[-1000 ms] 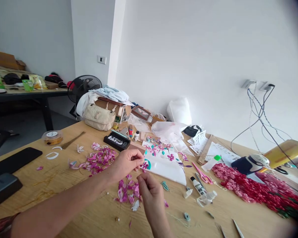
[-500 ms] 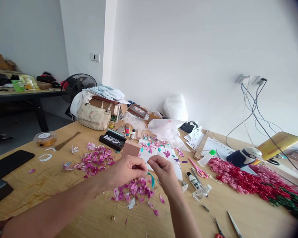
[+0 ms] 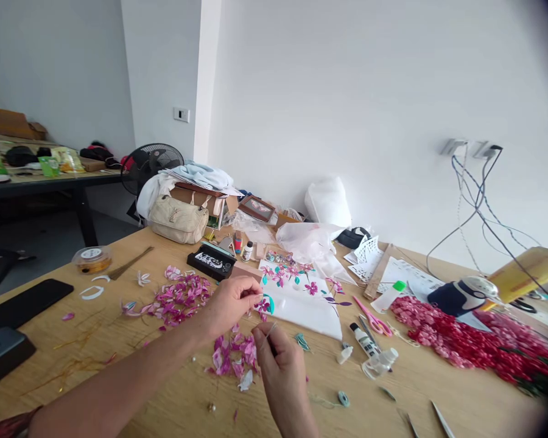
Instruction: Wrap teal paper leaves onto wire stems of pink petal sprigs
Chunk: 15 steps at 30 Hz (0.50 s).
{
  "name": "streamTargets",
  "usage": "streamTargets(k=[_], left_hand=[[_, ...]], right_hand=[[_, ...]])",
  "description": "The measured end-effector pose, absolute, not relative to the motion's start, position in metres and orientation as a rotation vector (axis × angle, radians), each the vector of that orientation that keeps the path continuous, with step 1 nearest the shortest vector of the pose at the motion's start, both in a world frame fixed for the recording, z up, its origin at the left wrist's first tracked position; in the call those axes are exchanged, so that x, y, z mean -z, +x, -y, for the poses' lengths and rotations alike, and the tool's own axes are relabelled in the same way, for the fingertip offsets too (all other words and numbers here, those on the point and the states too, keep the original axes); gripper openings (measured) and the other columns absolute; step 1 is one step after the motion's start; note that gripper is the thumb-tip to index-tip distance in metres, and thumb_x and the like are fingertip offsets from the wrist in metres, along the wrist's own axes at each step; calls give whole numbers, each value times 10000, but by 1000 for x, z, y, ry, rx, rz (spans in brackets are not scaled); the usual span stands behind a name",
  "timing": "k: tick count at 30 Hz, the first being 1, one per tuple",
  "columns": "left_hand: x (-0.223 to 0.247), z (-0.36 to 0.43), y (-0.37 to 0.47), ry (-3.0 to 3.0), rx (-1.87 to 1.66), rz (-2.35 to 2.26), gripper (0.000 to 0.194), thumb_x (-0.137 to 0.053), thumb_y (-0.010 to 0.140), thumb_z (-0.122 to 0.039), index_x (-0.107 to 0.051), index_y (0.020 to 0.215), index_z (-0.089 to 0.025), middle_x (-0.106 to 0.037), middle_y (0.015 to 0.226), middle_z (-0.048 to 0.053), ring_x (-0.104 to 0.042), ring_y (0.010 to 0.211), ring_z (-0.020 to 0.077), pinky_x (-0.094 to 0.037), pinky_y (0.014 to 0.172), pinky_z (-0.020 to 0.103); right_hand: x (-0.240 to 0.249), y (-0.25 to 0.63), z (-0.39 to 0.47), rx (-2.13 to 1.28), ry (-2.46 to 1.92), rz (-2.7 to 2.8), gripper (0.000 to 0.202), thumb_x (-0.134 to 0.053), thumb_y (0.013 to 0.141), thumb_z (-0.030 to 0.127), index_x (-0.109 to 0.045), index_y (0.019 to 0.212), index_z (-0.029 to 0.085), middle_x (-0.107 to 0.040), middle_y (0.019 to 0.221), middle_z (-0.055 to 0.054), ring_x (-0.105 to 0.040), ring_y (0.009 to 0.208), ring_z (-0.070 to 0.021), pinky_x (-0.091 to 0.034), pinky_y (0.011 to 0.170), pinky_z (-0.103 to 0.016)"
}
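Observation:
My left hand [image 3: 232, 304] is closed in a pinch above the middle of the table, with a curved teal leaf-like piece [image 3: 270, 303] at its fingertips. Lower and to the right, my right hand [image 3: 281, 368] pinches a thin, pale thread [image 3: 271, 329], hard to follow between the hands. Under and beside the hands lies a pile of pink-purple petals [image 3: 231, 354]; the right hand covers some of it. A small thread spool [image 3: 343, 398] rests to the right of that hand, with loose thread trailing from it.
A white sheet with pink flowers [image 3: 296, 310] lies behind the hands. Pink scissors [image 3: 374, 319], a small bottle [image 3: 364, 339] and tweezers [image 3: 441, 420] are on the right. Another petal heap [image 3: 180, 301] and a black box [image 3: 210, 260] lie on the left.
My right hand has moved down and toward me, away from the left hand. The teal piece now curves up beside the left fingertips instead of hanging below. The view has shifted slightly.

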<state>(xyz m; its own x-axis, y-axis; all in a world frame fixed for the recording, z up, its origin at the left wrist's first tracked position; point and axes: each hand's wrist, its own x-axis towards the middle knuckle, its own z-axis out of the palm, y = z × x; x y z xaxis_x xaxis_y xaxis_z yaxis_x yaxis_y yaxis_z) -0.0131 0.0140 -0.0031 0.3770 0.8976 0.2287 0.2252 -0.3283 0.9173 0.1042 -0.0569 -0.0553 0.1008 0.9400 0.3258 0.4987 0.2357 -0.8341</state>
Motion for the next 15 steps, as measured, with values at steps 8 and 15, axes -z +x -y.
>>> streamTargets(k=[8, 15], left_hand=[[1, -21, -29, 1454, -1081, -812, 129, -607, 684, -246, -572, 658, -124, -545, 703, -12, -421, 490, 48, -332, 458, 173], [-2, -16, -36, 1080, -980, -566, 200, -659, 699, -272, -501, 724, -153, -571, 561, -22, -492, 491, 56, -308, 429, 136]], right_hand=[[73, 142, 70, -1072, -1355, 1290, 316, -509, 753, 472, -515, 644, 175, -333, 485, 68, -265, 428, -77, -219, 393, -199], [92, 191, 82, -1127, -1454, 1114, 420, -611, 615, 587, -535, 604, 174, -288, 362, 102, -201, 336, -52, -159, 363, -201]])
